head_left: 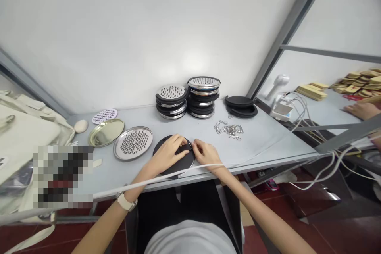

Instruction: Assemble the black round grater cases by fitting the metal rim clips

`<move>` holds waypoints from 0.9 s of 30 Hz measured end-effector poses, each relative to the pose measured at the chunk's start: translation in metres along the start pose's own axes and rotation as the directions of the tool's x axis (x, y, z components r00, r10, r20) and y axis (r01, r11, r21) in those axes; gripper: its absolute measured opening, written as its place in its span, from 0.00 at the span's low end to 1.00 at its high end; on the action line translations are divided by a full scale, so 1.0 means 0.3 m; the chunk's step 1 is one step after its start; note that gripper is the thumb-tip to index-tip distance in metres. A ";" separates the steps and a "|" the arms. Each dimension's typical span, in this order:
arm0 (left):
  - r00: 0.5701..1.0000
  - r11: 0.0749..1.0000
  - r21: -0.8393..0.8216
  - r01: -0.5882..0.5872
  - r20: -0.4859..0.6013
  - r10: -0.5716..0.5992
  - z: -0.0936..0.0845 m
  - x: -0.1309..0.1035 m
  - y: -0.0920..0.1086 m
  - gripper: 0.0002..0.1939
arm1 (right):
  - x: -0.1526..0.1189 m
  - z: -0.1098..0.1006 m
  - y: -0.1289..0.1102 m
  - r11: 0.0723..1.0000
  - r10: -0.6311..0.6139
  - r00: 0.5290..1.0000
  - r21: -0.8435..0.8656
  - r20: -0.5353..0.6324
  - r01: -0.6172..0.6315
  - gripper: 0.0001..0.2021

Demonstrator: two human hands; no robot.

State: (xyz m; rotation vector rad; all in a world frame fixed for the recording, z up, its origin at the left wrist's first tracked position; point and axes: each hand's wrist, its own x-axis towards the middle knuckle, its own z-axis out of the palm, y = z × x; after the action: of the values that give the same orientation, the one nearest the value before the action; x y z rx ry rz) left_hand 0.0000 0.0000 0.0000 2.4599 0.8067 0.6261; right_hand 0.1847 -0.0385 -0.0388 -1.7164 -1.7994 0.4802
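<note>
A flat, round black disc with a thin silvery edge at lower right lies at the table's front edge, before my body. Across its left part rests my left hand, fingers bent and thumb on the top, holding it down. My right hand is closed in a pinch at the disc's right rim, on a small metal hook. Only a bit of the hook shows between the fingertips. A loose pile of metal hooks lies to the right. Left of the disc is a round metal grater plate.
Two stacks of black-rimmed round graters stand by the wall. Black round rims lie at right. A gold-coloured plate and purple-white grater disc lie left. A white cable crosses in front. At far right is another person's hand.
</note>
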 end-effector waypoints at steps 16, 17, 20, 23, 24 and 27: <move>0.993 0.994 0.053 -0.091 0.076 0.087 0.015 0.019 -0.036 0.17 | -0.026 0.009 0.020 0.977 -0.114 0.992 -0.177 0.046 0.121 0.15; 0.993 0.994 0.054 -0.092 0.076 0.088 0.015 0.020 -0.035 0.17 | -0.027 0.010 0.022 0.975 -0.117 0.992 -0.185 0.044 0.123 0.15; 0.993 0.994 0.053 -0.093 0.074 0.089 0.014 0.020 -0.030 0.17 | -0.032 0.012 0.023 0.969 -0.121 0.992 -0.211 0.037 0.126 0.15; 0.994 0.995 0.054 -0.090 0.071 0.086 0.014 0.018 -0.025 0.16 | -0.037 0.007 0.017 0.968 -0.117 0.992 -0.216 0.047 0.124 0.13; 0.994 0.995 0.054 -0.088 0.070 0.084 0.014 0.018 -0.024 0.16 | -0.038 0.005 0.014 0.968 -0.114 0.992 -0.218 0.052 0.123 0.13; 0.995 0.995 0.059 -0.084 0.067 0.080 0.015 0.017 -0.024 0.16 | -0.039 -0.001 0.007 0.966 -0.108 0.992 -0.230 0.062 0.120 0.12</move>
State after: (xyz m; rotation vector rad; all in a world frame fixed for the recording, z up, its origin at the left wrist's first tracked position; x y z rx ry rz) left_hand 0.0030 0.0070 -0.0061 2.5663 0.7128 0.5553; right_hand 0.1864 -0.0499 -0.0420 -1.7539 -2.0454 0.2728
